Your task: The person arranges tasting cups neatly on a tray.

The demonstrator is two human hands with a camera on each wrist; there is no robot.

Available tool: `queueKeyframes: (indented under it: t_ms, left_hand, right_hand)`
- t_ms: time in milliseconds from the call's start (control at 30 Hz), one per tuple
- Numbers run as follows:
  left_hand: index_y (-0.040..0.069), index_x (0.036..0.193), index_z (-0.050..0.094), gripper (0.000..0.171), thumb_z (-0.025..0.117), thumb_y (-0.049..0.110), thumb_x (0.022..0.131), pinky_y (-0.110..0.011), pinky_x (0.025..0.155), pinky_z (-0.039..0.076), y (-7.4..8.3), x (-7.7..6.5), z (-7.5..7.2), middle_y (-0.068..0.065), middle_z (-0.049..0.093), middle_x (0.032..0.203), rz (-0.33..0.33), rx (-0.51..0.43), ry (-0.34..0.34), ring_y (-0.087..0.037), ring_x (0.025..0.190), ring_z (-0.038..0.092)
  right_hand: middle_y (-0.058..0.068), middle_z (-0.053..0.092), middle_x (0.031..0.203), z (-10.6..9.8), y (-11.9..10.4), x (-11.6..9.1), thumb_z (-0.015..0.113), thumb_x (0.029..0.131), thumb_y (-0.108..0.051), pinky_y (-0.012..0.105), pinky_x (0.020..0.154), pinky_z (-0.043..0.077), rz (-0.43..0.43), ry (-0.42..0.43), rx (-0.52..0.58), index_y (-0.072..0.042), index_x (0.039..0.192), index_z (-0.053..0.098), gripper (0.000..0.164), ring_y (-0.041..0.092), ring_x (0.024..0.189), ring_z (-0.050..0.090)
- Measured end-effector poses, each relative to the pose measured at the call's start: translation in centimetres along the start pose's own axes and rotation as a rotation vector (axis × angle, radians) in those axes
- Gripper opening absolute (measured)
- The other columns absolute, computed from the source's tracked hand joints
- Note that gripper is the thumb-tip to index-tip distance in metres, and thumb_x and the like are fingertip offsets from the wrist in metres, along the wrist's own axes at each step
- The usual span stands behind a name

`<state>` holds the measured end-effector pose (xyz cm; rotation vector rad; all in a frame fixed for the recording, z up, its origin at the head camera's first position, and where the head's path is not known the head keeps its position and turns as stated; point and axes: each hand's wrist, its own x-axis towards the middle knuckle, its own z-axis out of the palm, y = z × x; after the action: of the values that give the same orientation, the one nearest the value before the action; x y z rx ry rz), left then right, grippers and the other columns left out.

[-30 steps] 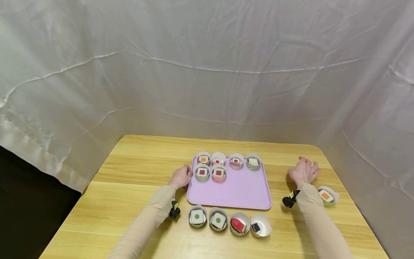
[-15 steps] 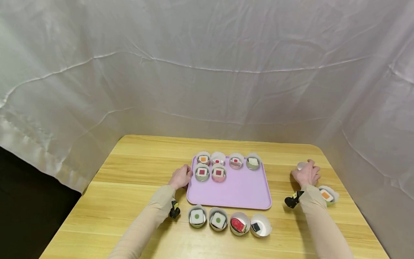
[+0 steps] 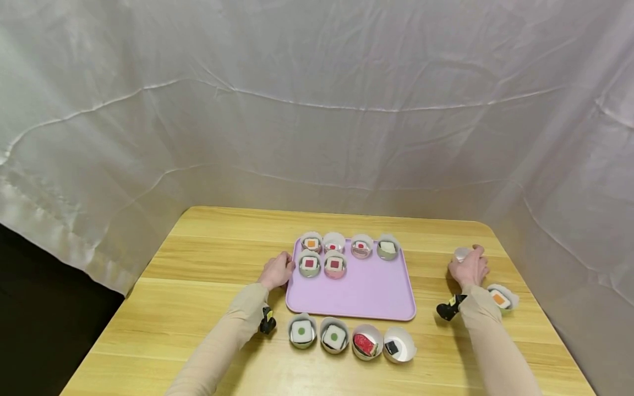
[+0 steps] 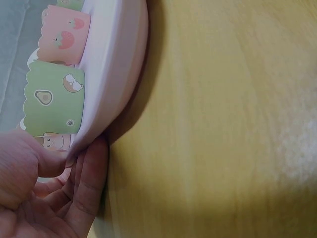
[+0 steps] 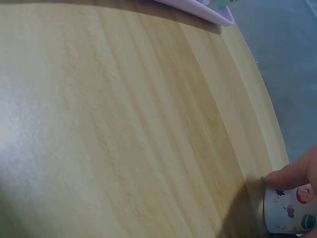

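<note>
My left hand [image 3: 276,271] pinches the left edge of the lilac tray [image 3: 371,294], thumb on top and fingers underneath. Several paper baking cups holding small square sushi pieces stand on the tray, among them a green avocado-print cup [image 4: 54,99] and a pink strawberry-print cup [image 4: 64,37]. At the table's far right, my right hand [image 3: 468,269] holds a white paper cup [image 3: 462,253]. In the right wrist view the thumb lies at the rim of this fruit-print cup [image 5: 285,213]; my hand hides most of its inside, and the other fingers are out of sight.
Below the tray stands a row of cups: two with green-dotted squares [image 3: 301,331], one with a red piece [image 3: 365,344], one with a small dark piece [image 3: 392,347]. A cup with an orange-centred square [image 3: 500,299] is beside my right forearm. Grey curtains surround the table.
My right hand has come down and a little to the right, its raised fingers now closed about the white cup, whose rim came into sight. My left hand and the tray stay put.
</note>
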<state>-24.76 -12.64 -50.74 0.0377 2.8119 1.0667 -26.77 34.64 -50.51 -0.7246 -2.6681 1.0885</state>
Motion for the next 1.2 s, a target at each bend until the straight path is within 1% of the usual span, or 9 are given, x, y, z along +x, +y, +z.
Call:
queueKeyframes:
  t_ms: [133, 267, 433, 667, 767, 1000, 1200]
  left_hand:
    - [0.003, 0.104, 0.058, 0.015, 0.051, 0.016, 0.104, -0.023, 0.051, 0.047, 0.1, 0.0, 0.0, -0.012, 0.065, 0.081, 0.000, 0.000, -0.003, -0.016, 0.058, 0.060]
    - [0.003, 0.104, 0.058, 0.014, 0.051, 0.016, 0.104, -0.023, 0.051, 0.047, 0.2, -0.1, 0.0, -0.011, 0.065, 0.079, 0.003, -0.006, -0.005, -0.015, 0.057, 0.059]
    - [0.003, 0.104, 0.058, 0.015, 0.050, 0.015, 0.104, -0.025, 0.051, 0.048, 0.1, 0.0, 0.0, -0.012, 0.065, 0.080, 0.007, -0.010, -0.003, -0.016, 0.058, 0.060]
    - [0.004, 0.104, 0.058, 0.014, 0.050, 0.016, 0.104, -0.024, 0.052, 0.047, 0.0, 0.1, 0.1, -0.012, 0.065, 0.081, 0.001, -0.001, -0.002, -0.016, 0.059, 0.060]
    - [0.003, 0.104, 0.058, 0.014, 0.050, 0.015, 0.104, -0.025, 0.053, 0.047, -0.1, 0.1, 0.1, -0.012, 0.064, 0.081, 0.008, 0.001, 0.004, -0.017, 0.061, 0.060]
    - [0.004, 0.103, 0.058, 0.014, 0.050, 0.016, 0.104, -0.024, 0.055, 0.045, 0.0, 0.1, 0.0, -0.011, 0.064, 0.081, 0.001, 0.018, 0.007, -0.017, 0.063, 0.059]
    - [0.004, 0.101, 0.057, 0.012, 0.050, 0.014, 0.103, -0.027, 0.056, 0.049, -0.1, 0.2, 0.0, -0.012, 0.063, 0.078, 0.003, -0.016, -0.001, -0.019, 0.062, 0.061]
  right_hand:
    - [0.049, 0.028, 0.142, 0.1, 0.2, 0.1, 0.056, 0.084, -0.005, 0.070, 0.107, 0.029, -0.007, 0.026, 0.034, 0.001, 0.155, 0.010, 0.085, 0.067, 0.126, 0.030]
    - [0.047, 0.025, 0.145, 0.0, 0.4, 0.3, 0.056, 0.082, -0.004, 0.072, 0.107, 0.031, -0.001, 0.046, 0.051, -0.001, 0.156, 0.007, 0.089, 0.067, 0.126, 0.033]
    - [0.043, 0.027, 0.148, -0.3, 0.3, 0.0, 0.057, 0.082, -0.003, 0.071, 0.108, 0.033, 0.011, 0.081, 0.088, -0.005, 0.158, 0.006, 0.092, 0.063, 0.127, 0.037]
    - [0.041, 0.032, 0.148, -0.3, 0.0, -0.3, 0.060, 0.085, -0.009, 0.068, 0.112, 0.031, -0.014, 0.133, 0.140, -0.007, 0.156, 0.010, 0.087, 0.059, 0.132, 0.038]
    - [0.041, 0.032, 0.149, -0.3, -0.1, -0.3, 0.061, 0.086, -0.011, 0.067, 0.113, 0.030, -0.022, 0.131, 0.146, -0.007, 0.156, 0.010, 0.087, 0.058, 0.132, 0.037]
    - [0.040, 0.033, 0.148, -0.2, -0.5, -0.5, 0.066, 0.086, -0.011, 0.067, 0.113, 0.031, -0.019, 0.103, 0.160, -0.009, 0.158, 0.009, 0.092, 0.057, 0.132, 0.038]
    - [0.039, 0.035, 0.148, 0.1, -1.1, -0.8, 0.066, 0.087, -0.014, 0.066, 0.112, 0.034, -0.024, 0.070, 0.174, -0.012, 0.159, 0.008, 0.091, 0.054, 0.132, 0.039]
